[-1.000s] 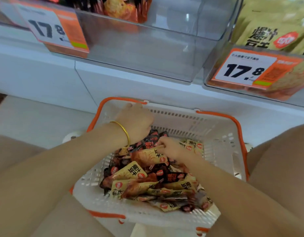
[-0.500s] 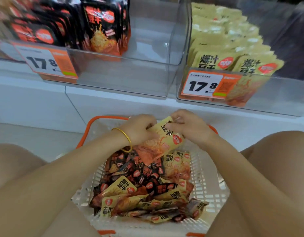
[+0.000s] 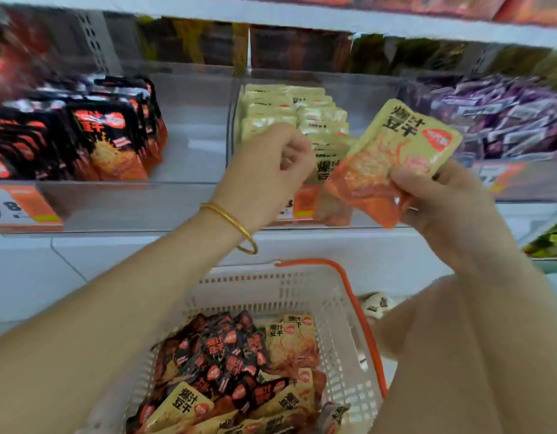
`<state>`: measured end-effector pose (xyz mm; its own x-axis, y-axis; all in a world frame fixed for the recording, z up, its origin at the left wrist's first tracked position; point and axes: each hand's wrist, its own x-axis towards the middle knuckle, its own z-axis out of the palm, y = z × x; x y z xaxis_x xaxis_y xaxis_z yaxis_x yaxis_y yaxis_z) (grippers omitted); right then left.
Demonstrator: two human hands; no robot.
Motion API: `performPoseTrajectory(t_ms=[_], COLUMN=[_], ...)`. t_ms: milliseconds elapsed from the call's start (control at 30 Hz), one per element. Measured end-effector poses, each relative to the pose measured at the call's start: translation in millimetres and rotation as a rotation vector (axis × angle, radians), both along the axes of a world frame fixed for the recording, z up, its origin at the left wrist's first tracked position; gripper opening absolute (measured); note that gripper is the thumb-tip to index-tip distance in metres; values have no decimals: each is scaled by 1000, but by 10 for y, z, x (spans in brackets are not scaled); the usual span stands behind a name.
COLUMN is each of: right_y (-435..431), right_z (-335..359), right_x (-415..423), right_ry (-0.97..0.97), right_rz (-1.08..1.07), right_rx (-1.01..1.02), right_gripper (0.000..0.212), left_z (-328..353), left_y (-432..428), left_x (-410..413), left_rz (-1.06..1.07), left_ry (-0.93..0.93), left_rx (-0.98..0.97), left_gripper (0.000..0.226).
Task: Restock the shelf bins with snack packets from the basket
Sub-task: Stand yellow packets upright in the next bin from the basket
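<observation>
Head camera view, looking forward and down at a shop shelf. The landmark is the middle bin [image 3: 234, 133], a clear plastic bin at the centre of the shelf row, holding rows of yellow packets [image 3: 289, 104] standing on edge.

In front of the middle bin's right half, the right hand [image 3: 443, 202] grips one yellow snack packet [image 3: 393, 158] by its lower orange end, with the thumb across the front. The packet is tilted, its printed face towards the camera, and it is outside the bin, not yet in it.

In front of the middle bin's left half, the left hand [image 3: 264, 173] is raised with its fingers curled in. Nothing shows in them. A gold bangle [image 3: 230, 220] sits on that wrist.

Left of the middle bin is a bin of black packets [image 3: 92, 130], with bare floor showing beside them. Right of it is a bin of purple packets [image 3: 496, 114], blurred. An orange price label [image 3: 17, 208] hangs on the front of the black-packet bin.

Below the middle bin, near the person's lap, sits the white basket [image 3: 302, 286] with orange handles. Its heap of packets [image 3: 239, 364] mixes black and yellow ones and covers the near end of the basket floor.

Judging progress: the bins already hold stock, one yellow packet is about to go in, and the basket is far from emptied, so most of the restocking looks left to do. The black packets need the bin to the left of the middle bin.
</observation>
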<state>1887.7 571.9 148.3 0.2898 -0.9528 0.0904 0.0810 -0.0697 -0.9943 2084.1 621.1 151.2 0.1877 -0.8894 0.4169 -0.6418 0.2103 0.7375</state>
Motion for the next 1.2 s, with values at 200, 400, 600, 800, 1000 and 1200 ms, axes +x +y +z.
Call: performPoseTrajectory(t_ms=[200, 400, 600, 800, 1000, 1200], right_y=[-1005, -2093, -2616, -2674, -2716, -2308], right_z=[361, 128, -178, -314, -338, 116], right_x=[-11, 368, 738, 954, 999, 697], right_ry=[507, 915, 902, 739, 933, 1154], right_rz=[-288, -245, -241, -198, -318, -234], right_rx=[-344, -190, -107, 21, -44, -253], right_gripper=[21, 41, 37, 9, 35, 26], left_z=[145, 178, 80, 88, 77, 224], left_y=[-632, -1312, -1518, -1508, -1538, -1146], left_x=[51, -46, 7, 24, 26, 30], left_rz=[65, -62, -40, -58, -51, -66], left_ry=[-532, -840, -859, -843, -829, -558], left_rx=[61, 388, 601, 625, 618, 187], left_gripper=[37, 85, 62, 61, 61, 58])
